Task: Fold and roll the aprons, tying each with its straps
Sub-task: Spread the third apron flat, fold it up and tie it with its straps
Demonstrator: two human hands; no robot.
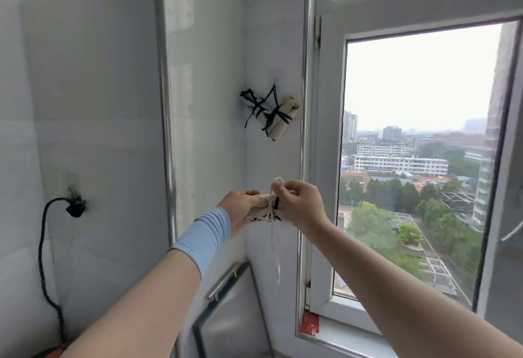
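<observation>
Left hand (243, 210) is gripping the roll (261, 213); right hand (300, 202) is pinching the strap (276, 185). Slack could loosen the knot, unrolling it.

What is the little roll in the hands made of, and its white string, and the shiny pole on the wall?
The roll looks like soft pale cloth: it creases where the left hand grips it. The white string, pinched by the right hand, seems a flat fabric strap, hanging limp. The pole looks like polished metal: it gleams.
</observation>
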